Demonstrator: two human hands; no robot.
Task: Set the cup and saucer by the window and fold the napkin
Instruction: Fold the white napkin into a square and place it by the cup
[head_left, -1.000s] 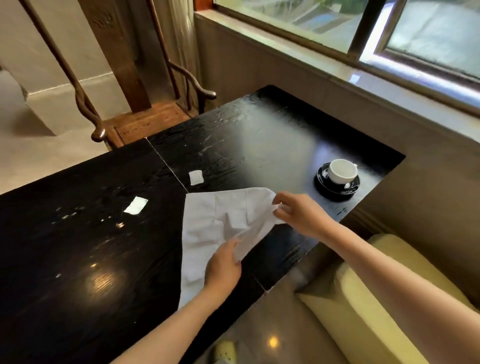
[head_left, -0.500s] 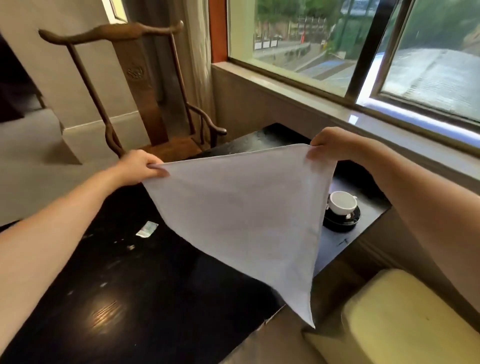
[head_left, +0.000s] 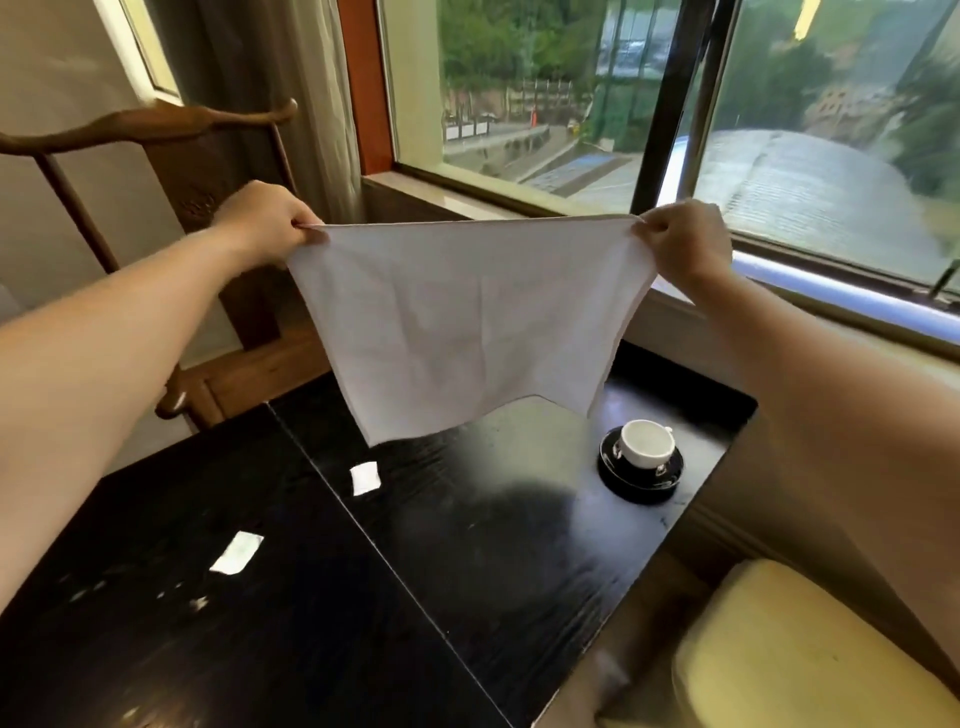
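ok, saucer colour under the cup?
Black, glossy saucer under a white cup; head view.

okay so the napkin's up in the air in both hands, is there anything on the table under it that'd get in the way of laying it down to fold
Mostly no. The napkin hangs over bare dark table. The cup on its saucer stands to the right near the window, and one small white scrap lies just left of the spot.

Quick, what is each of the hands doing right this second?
Left hand: closed, pinching one top corner of the white napkin, held up in the air.
Right hand: closed, pinching the other top corner.
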